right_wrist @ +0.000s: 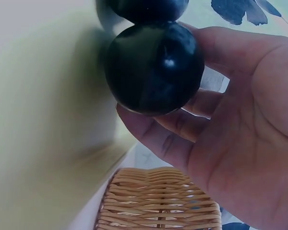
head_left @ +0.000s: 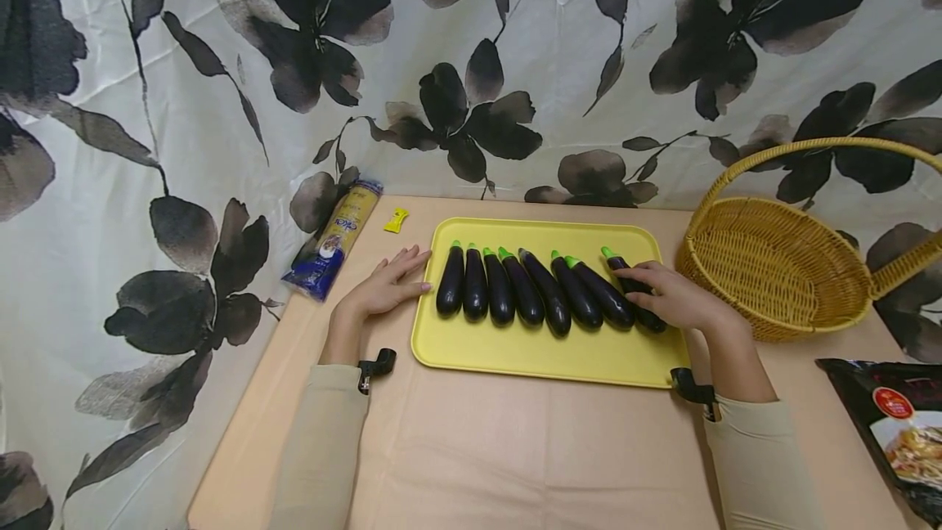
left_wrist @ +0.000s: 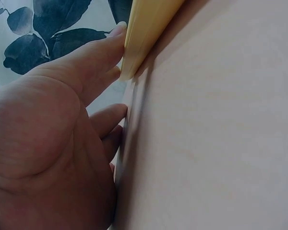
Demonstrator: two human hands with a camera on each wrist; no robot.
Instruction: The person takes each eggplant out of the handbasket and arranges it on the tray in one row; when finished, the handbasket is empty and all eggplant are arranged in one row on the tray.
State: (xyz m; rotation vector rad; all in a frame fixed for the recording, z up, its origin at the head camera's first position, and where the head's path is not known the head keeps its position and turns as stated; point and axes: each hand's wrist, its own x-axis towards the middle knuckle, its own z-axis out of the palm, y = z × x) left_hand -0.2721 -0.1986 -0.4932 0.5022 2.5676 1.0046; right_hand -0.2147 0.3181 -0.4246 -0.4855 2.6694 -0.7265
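Several dark purple eggplants (head_left: pixel 518 280) with green tops lie side by side in a row on a yellow rectangular tray (head_left: pixel 500 354). My right hand (head_left: pixel 680 301) holds the rightmost eggplant (right_wrist: pixel 153 69), thumb on one side and fingers curled round the other; its rounded end faces the right wrist camera, and a neighbouring eggplant (right_wrist: pixel 149 8) sits close beside it. At the tray's left edge is my left hand (head_left: pixel 379 289), palm down, fingers fairly straight. In the left wrist view its thumb touches the tray's side (left_wrist: pixel 146 36).
A tall-handled wicker basket (head_left: pixel 773 264) stands right of the tray. Beyond my left hand lie a blue-and-yellow packet (head_left: pixel 334 240) and a small yellow wrapped piece (head_left: pixel 396 220). A black food bag (head_left: pixel 883 424) lies at the right edge. A flowered cloth (head_left: pixel 574 88) hangs behind the table.
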